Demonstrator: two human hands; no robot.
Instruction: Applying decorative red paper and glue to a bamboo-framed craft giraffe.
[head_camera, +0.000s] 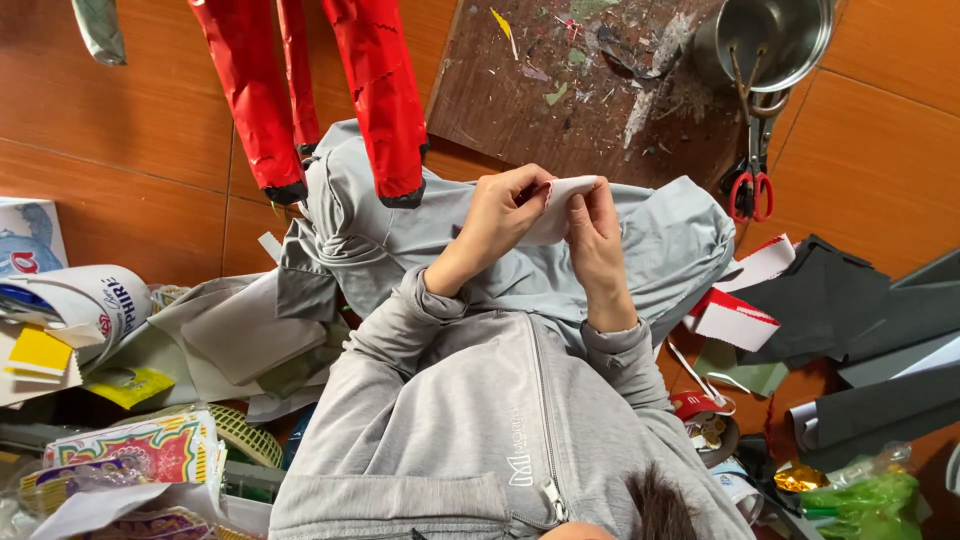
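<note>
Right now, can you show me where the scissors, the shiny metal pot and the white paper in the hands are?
scissors (751, 178): head view, on the blades just above the red handles.
metal pot (800, 35): head view, on its inner wall.
white paper (562, 200): head view, on the middle of the piece between the fingers.

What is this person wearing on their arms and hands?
Both arms are in long grey sleeves of a zip-up sweatshirt, with ribbed cuffs ending at the wrists. The left hand and right hand are bare: no gloves, and no rings or watch that I can see.
</note>
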